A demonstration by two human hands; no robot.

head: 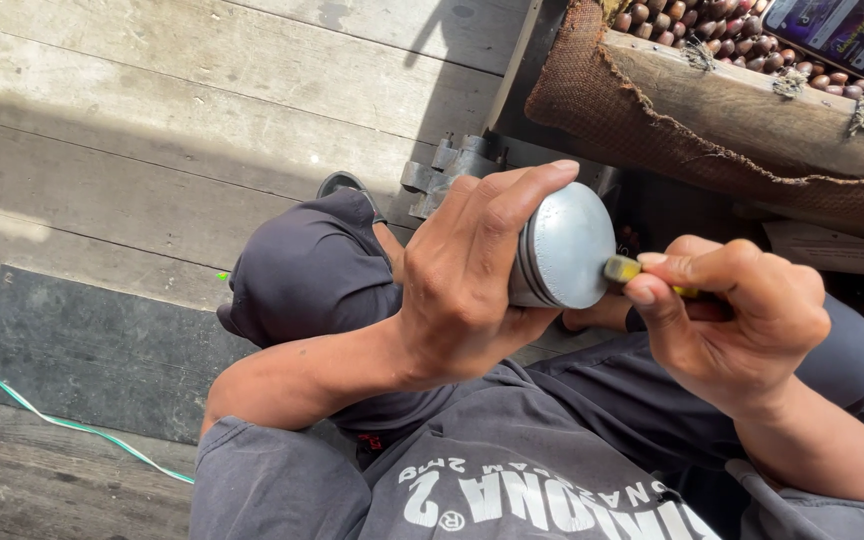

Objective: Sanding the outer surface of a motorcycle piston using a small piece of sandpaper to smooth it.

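Note:
My left hand (pixel 472 275) grips a round grey metal piston (pixel 564 245) by its grooved side, the flat crown facing right. My right hand (pixel 742 310) is closed around a small tool with a yellow handle (pixel 624 268), and its tip touches the piston's crown at the lower right edge. Both hands are held above my lap, over dark grey trousers (pixel 322 270). The working tip of the tool is hidden against the metal.
A wooden plank floor (pixel 152 110) lies to the left with a dark mat (pixel 92 350) and a thin green cord (pixel 72 425). A wooden beam wrapped in burlap (pixel 742 110) crosses the upper right, with brown nuts (pixel 722 30) behind it. A metal part (pixel 452 165) sits behind my knee.

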